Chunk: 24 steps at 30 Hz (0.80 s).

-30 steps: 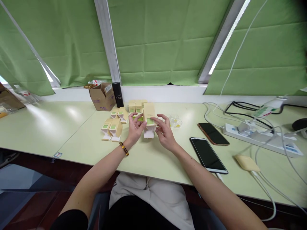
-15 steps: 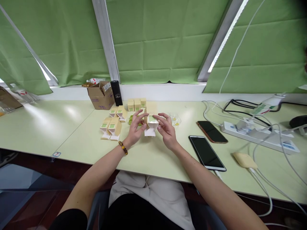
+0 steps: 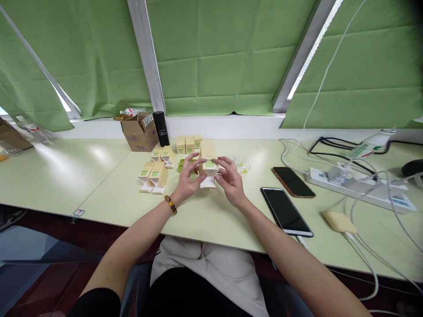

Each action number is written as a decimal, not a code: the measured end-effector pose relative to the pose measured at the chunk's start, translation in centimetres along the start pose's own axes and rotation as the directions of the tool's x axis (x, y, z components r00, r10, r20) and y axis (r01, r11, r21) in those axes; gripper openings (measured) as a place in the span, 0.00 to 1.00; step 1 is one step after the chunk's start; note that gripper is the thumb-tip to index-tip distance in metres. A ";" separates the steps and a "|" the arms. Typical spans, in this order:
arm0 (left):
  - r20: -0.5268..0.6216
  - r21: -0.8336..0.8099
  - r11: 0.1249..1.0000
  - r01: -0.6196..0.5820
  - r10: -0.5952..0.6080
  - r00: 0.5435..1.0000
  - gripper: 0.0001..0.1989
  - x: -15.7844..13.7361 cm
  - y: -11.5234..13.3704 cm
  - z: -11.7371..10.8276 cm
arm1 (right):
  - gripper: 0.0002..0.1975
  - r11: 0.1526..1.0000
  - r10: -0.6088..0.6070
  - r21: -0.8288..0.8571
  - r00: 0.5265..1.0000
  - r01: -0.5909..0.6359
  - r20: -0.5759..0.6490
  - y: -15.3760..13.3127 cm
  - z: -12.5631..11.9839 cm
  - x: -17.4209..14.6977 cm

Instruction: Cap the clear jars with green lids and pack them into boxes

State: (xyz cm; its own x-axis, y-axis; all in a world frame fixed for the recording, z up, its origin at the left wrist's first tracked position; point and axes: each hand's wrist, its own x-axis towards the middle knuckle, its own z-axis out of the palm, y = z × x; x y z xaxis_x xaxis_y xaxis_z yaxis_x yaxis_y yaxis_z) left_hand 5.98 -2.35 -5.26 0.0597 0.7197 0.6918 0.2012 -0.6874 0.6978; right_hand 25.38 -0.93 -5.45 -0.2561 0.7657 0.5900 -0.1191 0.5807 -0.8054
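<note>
A small cream cardboard box [image 3: 209,171] with a green square on its end stands between my hands, its white flap [image 3: 208,182] hanging down toward me. My left hand [image 3: 187,179] grips the box's left side with fingertips and thumb. From the right, my right hand [image 3: 230,181] closes its fingers and thumb on the same box. Green round plastic pieces [image 3: 180,165] lie behind my left hand, partly hidden. Beyond my right hand is a clear plastic container [image 3: 243,164] with yellow bits in it. Open boxes of the same kind [image 3: 158,175] stand to the left.
Several more cream boxes [image 3: 189,144] stand at the back, near a brown carton [image 3: 139,134] and a black cylinder [image 3: 161,128]. On the right lie two phones [image 3: 286,211], a power strip [image 3: 358,187], a yellowish case [image 3: 339,221], cables and a white bottle [image 3: 372,144].
My fingers have closed in a little around the box, with both thumbs nearer its lower front. The box and the things around it look almost unmoved.
</note>
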 end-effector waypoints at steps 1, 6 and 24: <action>-0.004 0.004 1.000 0.008 -0.008 1.000 0.22 0.0 0.0 0.0 | 0.26 1.000 0.007 -0.001 1.000 -0.007 -0.003 0.0 0.0 0.0; -0.023 0.020 1.000 0.020 -0.020 1.000 0.21 -0.1 0.2 0.2 | 0.26 1.000 0.002 -0.010 1.000 -0.002 -0.022 -0.1 0.3 -0.1; -0.048 0.024 1.000 0.004 -0.003 0.999 0.18 -0.2 -0.1 0.6 | 0.18 0.999 0.012 -0.050 0.993 -0.018 -0.118 0.3 0.9 -0.1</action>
State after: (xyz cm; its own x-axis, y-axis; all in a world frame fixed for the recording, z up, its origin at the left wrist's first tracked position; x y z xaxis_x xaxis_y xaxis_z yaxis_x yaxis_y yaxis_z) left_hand 6.52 -2.40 -5.55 0.0123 0.7165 0.6975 0.2250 -0.6817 0.6962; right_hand 24.51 -1.10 -5.83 -0.1427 0.7999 0.5829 -0.0664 0.5799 -0.8120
